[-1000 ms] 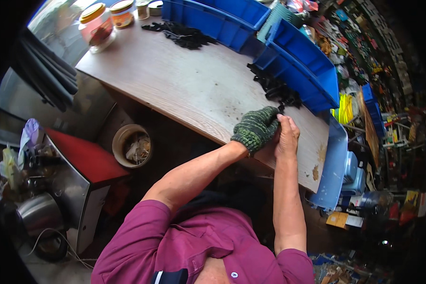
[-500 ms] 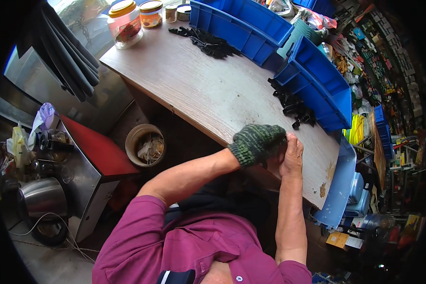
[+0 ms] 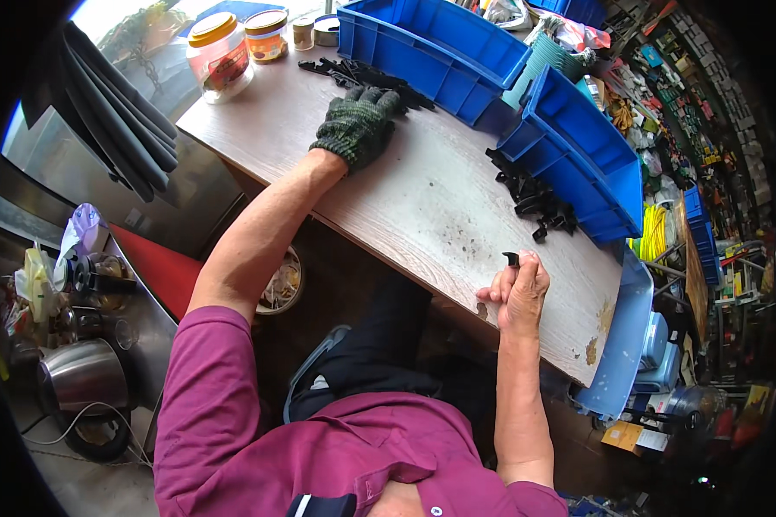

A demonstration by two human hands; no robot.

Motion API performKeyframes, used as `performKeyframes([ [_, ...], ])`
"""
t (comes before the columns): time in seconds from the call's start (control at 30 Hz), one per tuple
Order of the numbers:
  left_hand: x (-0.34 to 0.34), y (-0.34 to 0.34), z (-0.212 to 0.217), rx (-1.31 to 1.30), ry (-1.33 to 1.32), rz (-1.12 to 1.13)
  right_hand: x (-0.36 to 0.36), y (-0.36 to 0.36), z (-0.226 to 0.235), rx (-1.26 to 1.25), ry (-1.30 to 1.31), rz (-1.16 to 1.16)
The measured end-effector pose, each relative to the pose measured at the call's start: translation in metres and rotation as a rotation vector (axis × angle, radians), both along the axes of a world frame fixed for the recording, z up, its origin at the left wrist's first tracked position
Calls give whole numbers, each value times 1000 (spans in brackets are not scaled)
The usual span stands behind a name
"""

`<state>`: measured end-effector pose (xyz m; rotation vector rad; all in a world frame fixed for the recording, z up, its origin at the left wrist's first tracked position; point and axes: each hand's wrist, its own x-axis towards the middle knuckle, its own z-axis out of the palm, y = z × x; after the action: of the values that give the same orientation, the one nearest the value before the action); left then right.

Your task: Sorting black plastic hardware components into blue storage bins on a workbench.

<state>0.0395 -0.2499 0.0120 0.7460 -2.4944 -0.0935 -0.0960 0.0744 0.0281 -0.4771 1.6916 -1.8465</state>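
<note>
My left hand [image 3: 354,129], in a dark green knitted glove, reaches over the table to the pile of thin black pieces [image 3: 336,72] in front of the blue bin. Its fingers lie extended over the near edge of that pile, partly covering it; no piece shows lifted in them. My bare right hand [image 3: 521,291] hovers by the table's near edge, pinching a small curved black piece [image 3: 510,258] between thumb and fingers. Beyond the right hand, a second heap of short black pieces [image 3: 539,202] lies against another blue bin.
On the wooden table [image 3: 422,198] stand a large blue bin [image 3: 427,56], a second blue bin [image 3: 578,164] and lidded jars [image 3: 218,60]. A bucket [image 3: 289,293] sits below the near edge. A metal kettle [image 3: 84,375] stands at left, a light-blue tub [image 3: 621,345] at right.
My left hand has left the right hand and moved far left to the long black pile. My right hand has shifted slightly nearer, and the black piece in it now shows.
</note>
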Motion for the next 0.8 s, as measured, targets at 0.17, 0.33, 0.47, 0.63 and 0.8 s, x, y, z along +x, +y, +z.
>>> performKeyframes([
  [0.17, -6, -12, -4, -115, 74, -32, 2, -1, 0, -10, 24, 7],
  [0.33, -12, 18, 2, -7, -29, -132, 0, 1, -3, -25, 20, 4],
  [0.47, -13, 10, -4, -153, 60, -205, 2, 0, -1, -27, 23, -3],
  [0.63, -28, 21, 7, 0, -157, -187, 4, 1, -1, -33, 14, -10],
  [0.8, -31, 41, 7, 40, -121, -111, 3, 1, -2, -48, 5, -43],
])
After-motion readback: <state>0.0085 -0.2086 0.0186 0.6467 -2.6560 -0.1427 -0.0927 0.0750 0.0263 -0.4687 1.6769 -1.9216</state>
